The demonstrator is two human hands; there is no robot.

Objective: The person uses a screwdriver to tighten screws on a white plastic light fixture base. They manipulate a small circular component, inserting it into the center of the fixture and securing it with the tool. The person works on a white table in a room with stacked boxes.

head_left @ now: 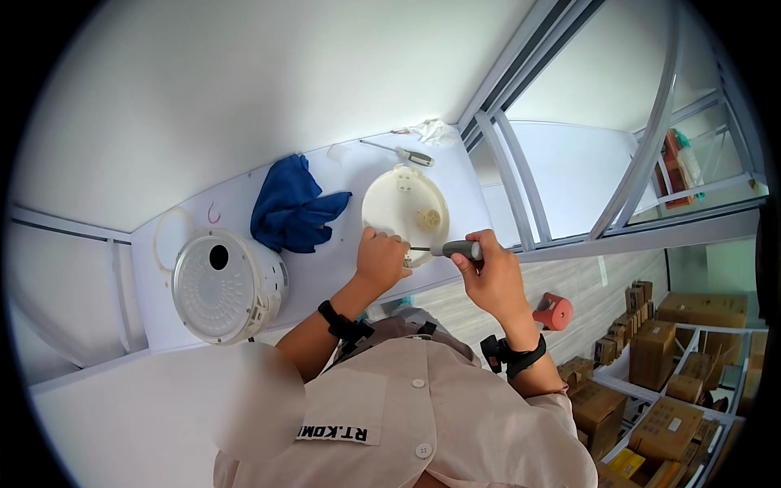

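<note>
My right hand (495, 275) grips the grey handle of a screwdriver (455, 248), whose shaft points left across the near rim of a round cream plastic cover (390, 203). Closed fingers of my left hand (381, 259) hold that same rim, close to the screwdriver's tip. What the tip touches is hidden by the left fingers. A small round cream fitting (429, 218) sits inside the cover at its right. To the left stands a white round appliance body (213, 289) with a dark round hole in its top.
A blue cloth (294, 207) lies between the appliance and the cover. Behind the cover are a second screwdriver (415, 156) and crumpled white tissue (435, 132). A cream ring (167, 232) rests at the table's left. Cardboard boxes (598, 411) and a red cylinder (555, 311) are at the right.
</note>
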